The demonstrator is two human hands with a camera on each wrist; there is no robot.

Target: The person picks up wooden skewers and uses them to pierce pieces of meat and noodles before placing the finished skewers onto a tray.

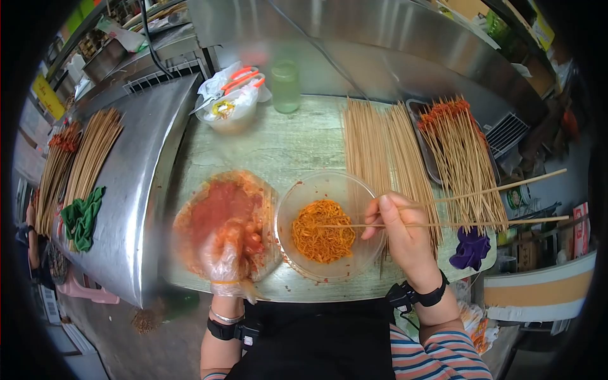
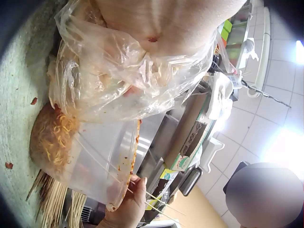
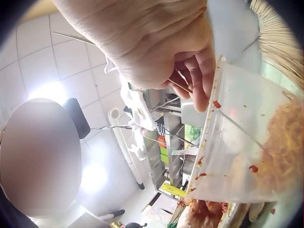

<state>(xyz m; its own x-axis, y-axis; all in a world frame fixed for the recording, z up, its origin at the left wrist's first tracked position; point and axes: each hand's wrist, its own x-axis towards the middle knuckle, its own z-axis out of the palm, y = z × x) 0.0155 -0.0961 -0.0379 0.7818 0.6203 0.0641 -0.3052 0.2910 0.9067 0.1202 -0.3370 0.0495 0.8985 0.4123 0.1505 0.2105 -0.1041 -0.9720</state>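
Note:
My left hand [image 1: 223, 250], in a clear plastic glove [image 2: 118, 80] banded at the wrist, is at the near side of a bowl of red sauce-coated food [image 1: 218, 206]. The food and glove partly hide its fingertips, so I cannot tell if it grips anything. My bare right hand [image 1: 408, 237] pinches thin bamboo skewers [image 1: 456, 225] over the right rim of a clear plastic tub [image 3: 232, 99]. One skewer reaches down into orange-yellow shredded food [image 1: 323, 234] at the tub's bottom. Red smears dot the tub's rim.
Loose bare skewers [image 1: 367, 139] lie behind the tub. A tray [image 1: 418, 120] of red-tipped skewers [image 1: 453, 145] stands at the right, above a purple cloth [image 1: 470, 248]. A bowl with orange-handled scissors [image 1: 244, 79] and a green jar [image 1: 285, 88] stand at the back.

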